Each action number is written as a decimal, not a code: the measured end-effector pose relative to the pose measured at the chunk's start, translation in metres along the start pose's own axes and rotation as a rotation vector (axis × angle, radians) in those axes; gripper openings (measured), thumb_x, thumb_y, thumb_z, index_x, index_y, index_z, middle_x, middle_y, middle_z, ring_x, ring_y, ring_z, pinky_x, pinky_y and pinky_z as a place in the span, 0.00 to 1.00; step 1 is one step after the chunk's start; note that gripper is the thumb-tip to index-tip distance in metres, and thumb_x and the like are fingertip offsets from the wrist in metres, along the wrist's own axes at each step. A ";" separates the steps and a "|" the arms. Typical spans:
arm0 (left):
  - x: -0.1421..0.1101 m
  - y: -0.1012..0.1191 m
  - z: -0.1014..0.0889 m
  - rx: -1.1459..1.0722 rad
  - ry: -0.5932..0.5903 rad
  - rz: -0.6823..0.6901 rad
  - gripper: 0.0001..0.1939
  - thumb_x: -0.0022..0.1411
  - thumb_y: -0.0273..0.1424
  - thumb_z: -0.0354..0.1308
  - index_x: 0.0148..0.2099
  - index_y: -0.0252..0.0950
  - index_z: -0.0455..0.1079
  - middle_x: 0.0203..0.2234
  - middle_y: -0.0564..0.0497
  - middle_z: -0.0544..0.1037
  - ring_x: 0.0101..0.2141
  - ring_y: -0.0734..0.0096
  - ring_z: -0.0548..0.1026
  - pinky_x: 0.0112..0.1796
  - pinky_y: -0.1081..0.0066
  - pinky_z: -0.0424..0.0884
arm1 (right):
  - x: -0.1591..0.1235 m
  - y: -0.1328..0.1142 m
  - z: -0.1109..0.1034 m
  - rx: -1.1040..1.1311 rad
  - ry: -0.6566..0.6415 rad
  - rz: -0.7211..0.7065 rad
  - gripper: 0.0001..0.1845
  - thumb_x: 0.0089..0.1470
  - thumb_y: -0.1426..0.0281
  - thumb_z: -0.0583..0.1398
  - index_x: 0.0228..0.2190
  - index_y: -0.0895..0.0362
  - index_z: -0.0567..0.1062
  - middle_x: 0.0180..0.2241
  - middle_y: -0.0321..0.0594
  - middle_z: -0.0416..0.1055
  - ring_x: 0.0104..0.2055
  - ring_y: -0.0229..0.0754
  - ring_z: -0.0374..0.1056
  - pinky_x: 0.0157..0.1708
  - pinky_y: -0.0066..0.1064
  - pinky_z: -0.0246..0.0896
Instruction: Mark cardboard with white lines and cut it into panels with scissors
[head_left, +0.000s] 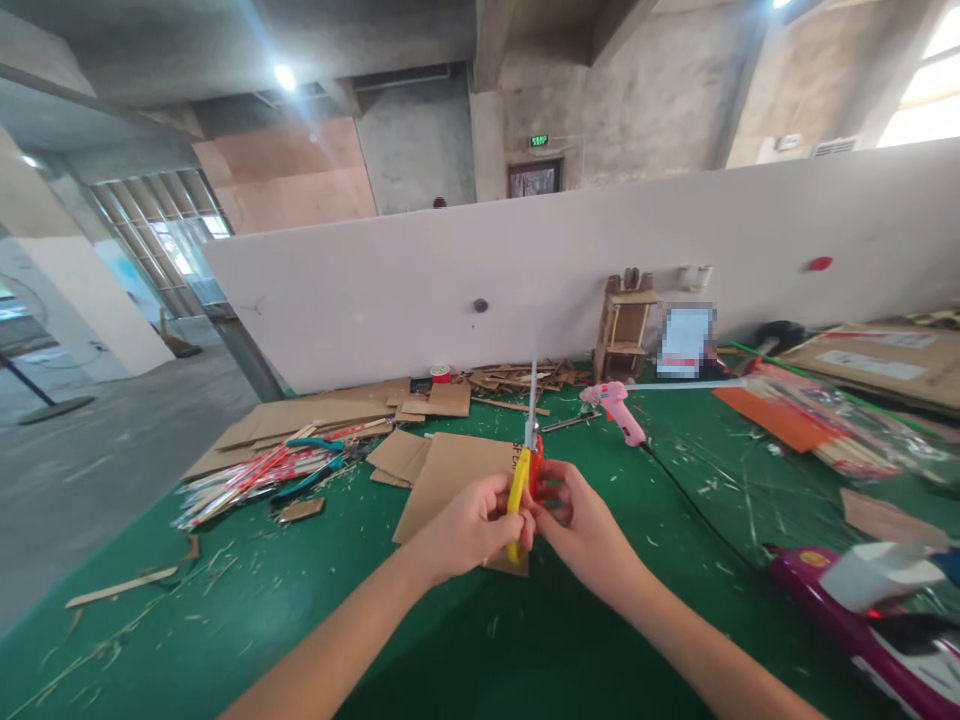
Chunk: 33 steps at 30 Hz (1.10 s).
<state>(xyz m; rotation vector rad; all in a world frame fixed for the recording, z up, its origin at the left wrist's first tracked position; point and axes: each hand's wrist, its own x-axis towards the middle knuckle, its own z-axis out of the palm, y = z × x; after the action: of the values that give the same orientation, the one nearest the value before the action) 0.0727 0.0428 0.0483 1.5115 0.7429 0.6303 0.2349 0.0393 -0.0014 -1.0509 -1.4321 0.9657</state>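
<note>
Left hand (469, 525) clenched round yellow cutter (519, 492), blade up; right hand (581, 520) pinching red part (538, 478). Best kept steady, fingers off blade, above green surface (525, 650).

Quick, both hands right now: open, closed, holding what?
Left hand: grip closed on the yellow handle of the scissors.
Right hand: fingers curled at the scissors' red handle, touching it; a firm hold cannot be told.

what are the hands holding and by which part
Both hands, left hand and right hand, grip the scissors by the yellow and red handles, blades pointing up and away.
</note>
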 end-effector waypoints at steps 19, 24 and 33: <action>-0.007 -0.023 -0.136 0.838 0.419 -0.371 0.26 0.42 0.52 0.62 0.13 0.39 0.58 0.06 0.57 0.57 0.11 0.72 0.59 0.19 0.73 0.44 | 0.022 0.014 -0.014 0.255 0.233 0.252 0.24 0.44 0.49 0.61 0.19 0.54 0.59 0.10 0.25 0.55 0.12 0.31 0.53 0.12 0.24 0.50; 0.004 -0.038 -0.125 0.660 0.429 -0.234 0.22 0.46 0.51 0.60 0.22 0.36 0.65 0.15 0.56 0.66 0.17 0.74 0.63 0.20 0.75 0.49 | 0.028 0.019 -0.016 0.312 0.235 0.307 0.25 0.45 0.47 0.59 0.19 0.54 0.60 0.12 0.25 0.54 0.11 0.30 0.52 0.10 0.23 0.51; 0.004 -0.006 -0.098 0.465 0.710 0.213 0.18 0.58 0.47 0.51 0.32 0.36 0.65 0.25 0.54 0.70 0.28 0.70 0.68 0.30 0.74 0.61 | 0.025 0.026 -0.021 0.177 0.125 0.233 0.21 0.44 0.51 0.63 0.28 0.56 0.70 0.25 0.39 0.73 0.20 0.39 0.69 0.15 0.27 0.65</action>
<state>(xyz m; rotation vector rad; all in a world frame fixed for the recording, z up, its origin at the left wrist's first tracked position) -0.0003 0.1092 0.0492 1.8133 1.3452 1.2519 0.2571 0.0709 -0.0169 -1.1407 -1.1180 1.1502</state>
